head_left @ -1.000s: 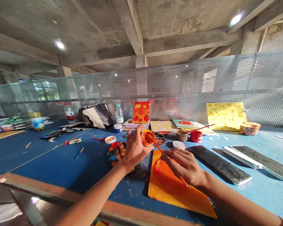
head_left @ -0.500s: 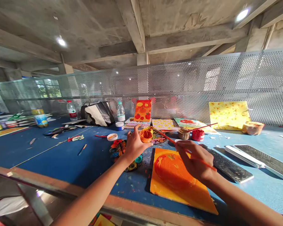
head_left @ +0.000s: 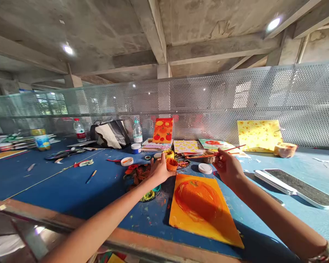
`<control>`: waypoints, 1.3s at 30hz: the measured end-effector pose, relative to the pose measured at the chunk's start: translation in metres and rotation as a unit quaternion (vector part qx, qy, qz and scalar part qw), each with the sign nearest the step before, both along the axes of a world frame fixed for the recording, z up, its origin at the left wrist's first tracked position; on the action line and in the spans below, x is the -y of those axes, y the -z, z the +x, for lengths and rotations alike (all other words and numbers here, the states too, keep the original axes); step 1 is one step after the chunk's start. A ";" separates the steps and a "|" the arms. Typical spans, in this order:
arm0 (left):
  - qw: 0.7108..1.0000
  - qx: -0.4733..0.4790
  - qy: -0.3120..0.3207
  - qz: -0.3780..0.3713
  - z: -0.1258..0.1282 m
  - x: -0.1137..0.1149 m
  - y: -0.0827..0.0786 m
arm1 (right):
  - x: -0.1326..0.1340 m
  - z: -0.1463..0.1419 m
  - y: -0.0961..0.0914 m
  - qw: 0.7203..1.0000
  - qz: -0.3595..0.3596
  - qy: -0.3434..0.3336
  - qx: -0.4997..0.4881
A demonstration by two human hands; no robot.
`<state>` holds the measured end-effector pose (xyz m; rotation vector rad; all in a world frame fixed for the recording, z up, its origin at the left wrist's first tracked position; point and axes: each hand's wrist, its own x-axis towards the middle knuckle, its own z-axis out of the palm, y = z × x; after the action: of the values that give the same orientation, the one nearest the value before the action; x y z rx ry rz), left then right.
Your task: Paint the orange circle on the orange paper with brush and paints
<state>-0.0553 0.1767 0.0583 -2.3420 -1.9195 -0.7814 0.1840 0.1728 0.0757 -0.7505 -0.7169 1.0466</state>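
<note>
Fingers of the left hand (head_left: 160,170) are curling around an open jar of orange paint (head_left: 171,164) while the right hand (head_left: 228,168) is pinching a thin paintbrush (head_left: 208,155) just past an orange-painted board (head_left: 205,228).

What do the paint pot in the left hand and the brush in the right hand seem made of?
The paint pot looks like plastic: thin moulded rim, though orange paint covers much of it. The brush handle looks glossy, probably lacquered wood, but plastic is possible.
</note>
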 end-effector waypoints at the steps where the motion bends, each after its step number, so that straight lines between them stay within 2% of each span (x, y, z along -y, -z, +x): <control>1: 1.000 -0.003 -0.004 -0.005 0.002 -0.001 0.000 | 0.000 0.002 -0.002 1.000 0.002 0.004 0.003; 6: 0.999 -0.004 -0.024 -0.023 0.005 -0.002 0.004 | 0.005 0.019 -0.010 0.998 0.037 0.029 0.047; 9: 1.000 0.006 -0.024 -0.018 0.003 0.001 0.005 | 0.010 0.037 -0.006 0.991 0.049 0.032 0.124; 11: 1.000 0.014 -0.017 0.012 0.004 0.006 0.002 | 0.013 0.048 0.000 0.980 0.052 0.040 0.186; 13: 0.998 0.014 0.004 0.059 0.006 0.016 -0.004 | 0.015 0.057 0.005 0.971 0.052 0.053 0.229; 16: 0.992 -0.012 0.076 0.100 0.008 0.034 -0.012 | 0.017 0.063 0.009 0.960 0.050 0.050 0.272; 19: 0.983 -0.058 0.156 0.072 0.008 0.046 -0.016 | 0.018 0.064 0.011 0.948 0.049 0.012 0.313; 22: 0.976 -0.091 0.194 0.031 0.006 0.048 -0.015 | 0.018 0.063 0.012 0.942 0.052 -0.018 0.331; 29: 0.974 -0.115 0.196 -0.012 0.002 0.047 -0.016 | 0.022 0.054 0.018 0.936 0.061 -0.068 0.340; 39: 0.966 -0.166 0.182 -0.075 0.004 0.063 -0.028 | 0.021 0.046 0.030 0.929 0.047 -0.068 0.360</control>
<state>-0.0516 0.1135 0.0867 -2.7437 -1.4822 -0.2270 0.2298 0.1517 0.0461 -1.0217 -1.4554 0.8398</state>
